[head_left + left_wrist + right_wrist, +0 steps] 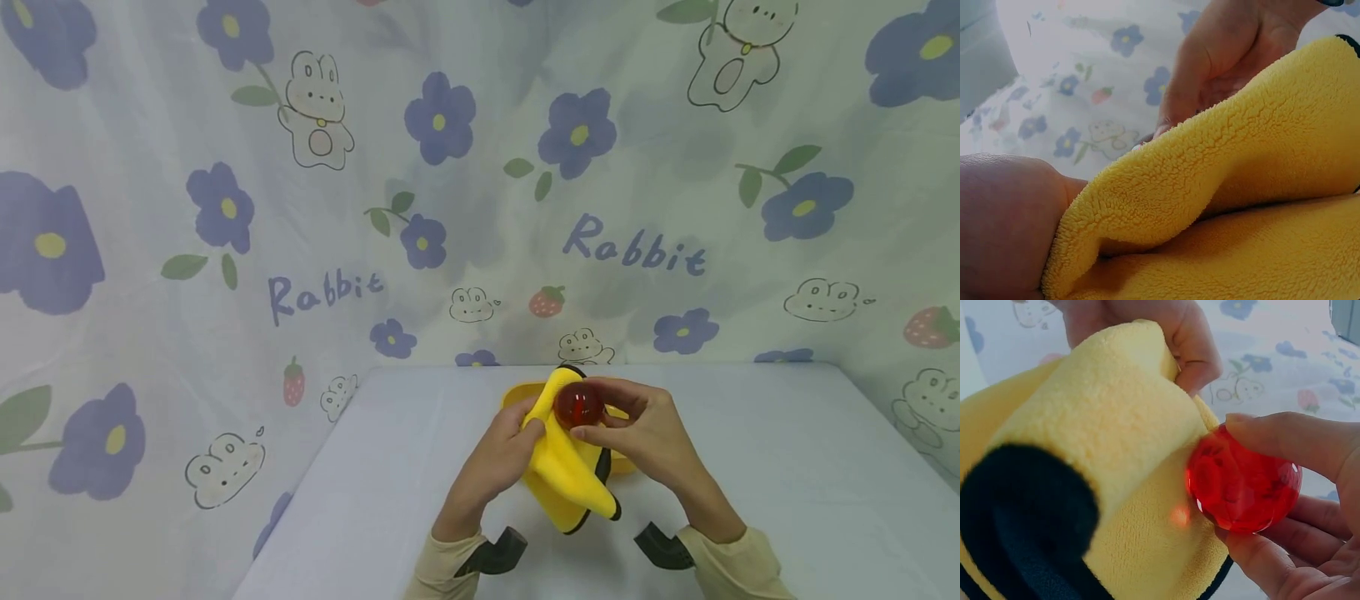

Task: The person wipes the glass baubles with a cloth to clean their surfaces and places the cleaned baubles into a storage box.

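Note:
A fluffy yellow towel (562,471) with dark edging hangs in folds over the table, and my left hand (498,450) grips it near its upper part. Between the thumb and fingers of my right hand (651,429) is a clear red ball (579,406). In the right wrist view the ball (1244,481) is glossy and see-through, against or very close to the towel (1141,544), and casts a red glint on it. The left wrist view shows the towel (1166,187) draped across the left hand, hiding the ball and most of the fingers.
Behind the hands and towel, a yellow container (517,392) stands on the white table (405,467), mostly covered from view. A curtain (495,200) printed with flowers and rabbits hangs behind and to the sides. Dark wrist mounts (498,554) sit at both sleeves.

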Tool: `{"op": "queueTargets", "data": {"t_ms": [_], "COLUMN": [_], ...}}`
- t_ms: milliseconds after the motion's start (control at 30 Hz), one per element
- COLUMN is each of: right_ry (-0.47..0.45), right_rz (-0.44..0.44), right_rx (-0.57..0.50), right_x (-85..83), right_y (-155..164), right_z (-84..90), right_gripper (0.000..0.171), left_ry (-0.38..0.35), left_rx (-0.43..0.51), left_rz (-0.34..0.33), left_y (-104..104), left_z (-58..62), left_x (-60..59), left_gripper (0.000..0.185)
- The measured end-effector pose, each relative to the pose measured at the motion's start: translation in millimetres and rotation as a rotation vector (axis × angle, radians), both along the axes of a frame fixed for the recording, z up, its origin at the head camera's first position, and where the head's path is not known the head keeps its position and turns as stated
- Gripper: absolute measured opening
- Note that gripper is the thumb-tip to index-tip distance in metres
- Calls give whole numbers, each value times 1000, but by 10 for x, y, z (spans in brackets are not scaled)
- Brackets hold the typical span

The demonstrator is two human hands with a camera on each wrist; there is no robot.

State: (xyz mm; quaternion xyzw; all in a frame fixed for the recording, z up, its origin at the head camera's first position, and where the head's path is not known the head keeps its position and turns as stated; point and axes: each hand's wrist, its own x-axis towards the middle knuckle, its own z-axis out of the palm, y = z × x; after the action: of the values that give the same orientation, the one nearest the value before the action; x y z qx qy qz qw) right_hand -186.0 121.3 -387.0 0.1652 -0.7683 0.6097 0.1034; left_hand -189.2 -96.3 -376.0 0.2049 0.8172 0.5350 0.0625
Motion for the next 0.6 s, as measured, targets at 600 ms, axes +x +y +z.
{"op": "queueTargets", "data": {"t_ms": [600], "right_ry": [-7], "right_rz": [-58], "right_rx": [47], "right_x": [-116], "right_y": [57], "right_z": [-58], "right_gripper": [55], "left_ry": [46], "left_rx": [-15], "left_rz": [46], "left_y": [-5], "left_z": [60], "left_x": [63], "left_gripper": [33]}}
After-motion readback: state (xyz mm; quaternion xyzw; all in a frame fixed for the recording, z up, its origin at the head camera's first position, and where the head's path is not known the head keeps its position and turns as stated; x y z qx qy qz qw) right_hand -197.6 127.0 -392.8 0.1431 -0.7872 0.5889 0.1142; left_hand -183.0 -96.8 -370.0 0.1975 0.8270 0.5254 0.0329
